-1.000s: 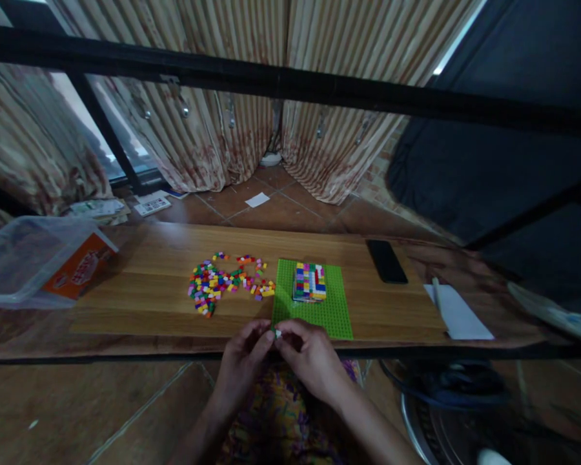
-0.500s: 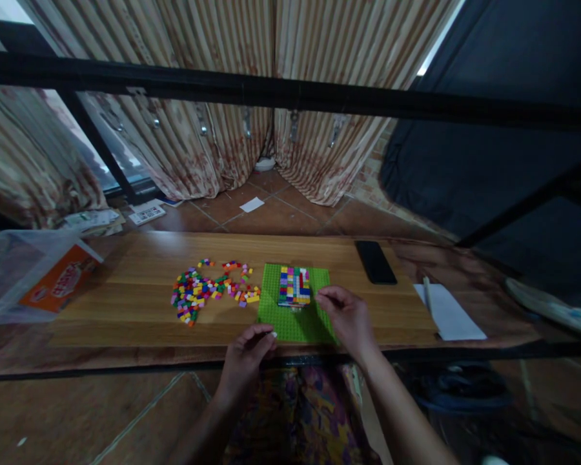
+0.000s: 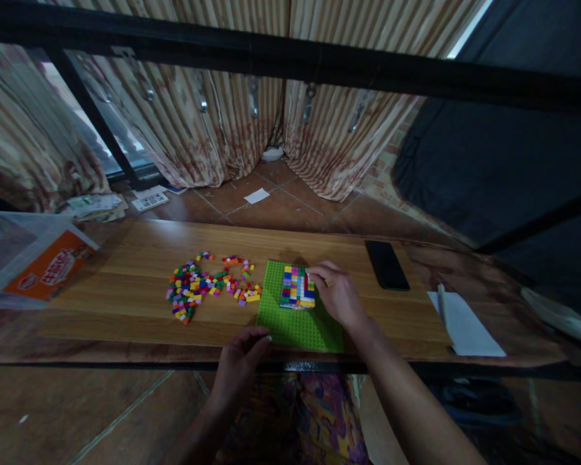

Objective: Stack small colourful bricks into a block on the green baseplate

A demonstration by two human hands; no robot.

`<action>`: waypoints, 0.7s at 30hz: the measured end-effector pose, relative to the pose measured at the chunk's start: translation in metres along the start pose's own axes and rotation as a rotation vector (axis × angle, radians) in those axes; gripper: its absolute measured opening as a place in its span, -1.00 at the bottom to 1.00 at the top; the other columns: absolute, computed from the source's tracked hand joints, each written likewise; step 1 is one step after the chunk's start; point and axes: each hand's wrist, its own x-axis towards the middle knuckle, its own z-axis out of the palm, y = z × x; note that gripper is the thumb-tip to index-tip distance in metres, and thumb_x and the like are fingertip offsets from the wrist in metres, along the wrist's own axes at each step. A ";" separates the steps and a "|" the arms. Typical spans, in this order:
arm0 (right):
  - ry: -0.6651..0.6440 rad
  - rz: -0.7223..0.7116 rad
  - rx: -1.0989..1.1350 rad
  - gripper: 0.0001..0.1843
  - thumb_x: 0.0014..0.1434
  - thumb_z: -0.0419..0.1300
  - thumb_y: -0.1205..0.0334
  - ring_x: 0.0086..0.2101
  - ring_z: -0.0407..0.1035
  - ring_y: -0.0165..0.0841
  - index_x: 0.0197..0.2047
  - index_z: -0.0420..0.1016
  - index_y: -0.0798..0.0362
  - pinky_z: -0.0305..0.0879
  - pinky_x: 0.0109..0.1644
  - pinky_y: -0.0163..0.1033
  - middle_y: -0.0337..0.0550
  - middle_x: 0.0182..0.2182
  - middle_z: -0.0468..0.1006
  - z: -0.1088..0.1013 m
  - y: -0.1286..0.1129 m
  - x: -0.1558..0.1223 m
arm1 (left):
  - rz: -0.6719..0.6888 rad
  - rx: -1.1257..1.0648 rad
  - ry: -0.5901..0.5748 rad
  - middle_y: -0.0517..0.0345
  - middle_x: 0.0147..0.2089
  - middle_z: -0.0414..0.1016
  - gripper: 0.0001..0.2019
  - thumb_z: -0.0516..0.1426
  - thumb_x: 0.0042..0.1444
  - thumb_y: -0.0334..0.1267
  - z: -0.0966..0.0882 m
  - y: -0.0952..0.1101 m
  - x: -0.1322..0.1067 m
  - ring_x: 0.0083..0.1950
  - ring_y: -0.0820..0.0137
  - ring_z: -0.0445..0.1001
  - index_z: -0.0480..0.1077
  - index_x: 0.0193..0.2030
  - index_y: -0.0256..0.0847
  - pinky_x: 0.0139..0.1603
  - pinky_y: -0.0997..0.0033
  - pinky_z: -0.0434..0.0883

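A block built of many-coloured toy bricks [image 3: 297, 289] stands on a green studded baseplate [image 3: 295, 336]. My right hand [image 3: 336, 294] is closed in a pinch at the block's upper right corner, its fingertips touching there. A whitish bit shows at those fingertips, apparently a small brick, mostly hidden by the fingers. At the baseplate's lower left corner, my left hand [image 3: 242, 358] pinches a small white brick [image 3: 270, 338] between thumb and forefinger. Left of the baseplate lies a loose spread of small coloured bricks [image 3: 186, 287].
The wooden table board [image 3: 126, 258] holds a black phone [image 3: 387, 265] at the right. Beyond it lie white paper [image 3: 469, 326] and a pen-like stick [image 3: 443, 307]. A clear plastic tub [image 3: 10, 258] with an orange label stands at the far left. A dark bar [image 3: 271, 55] crosses above.
My right hand has moved up and left from beside the block onto its upper right corner. My left hand stays near the baseplate's lower left corner with the white brick. The view has shifted slightly.
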 end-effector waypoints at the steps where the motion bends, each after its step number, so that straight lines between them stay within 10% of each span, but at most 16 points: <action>1: -0.008 -0.007 -0.014 -0.72 0.31 0.07 0.27 -0.20 0.48 -0.29 -0.20 0.64 -0.02 0.36 -0.07 -0.20 -0.12 -0.24 0.59 0.001 0.002 0.001 | -0.009 -0.008 -0.002 0.21 -0.45 0.48 -0.66 0.38 -0.20 -0.11 0.000 0.000 0.000 -0.39 0.47 0.42 0.53 -0.28 -0.22 -0.31 0.49 0.39; 21: 0.088 0.103 -0.035 -0.79 0.23 0.15 0.12 -0.30 0.47 -0.29 -0.31 0.59 -0.02 0.36 -0.15 -0.18 -0.16 -0.34 0.60 0.006 0.005 -0.005 | -0.056 -0.073 0.004 0.25 -0.46 0.46 -0.66 0.39 -0.28 -0.10 -0.001 -0.002 0.004 -0.44 0.50 0.40 0.52 -0.35 -0.21 -0.37 0.51 0.39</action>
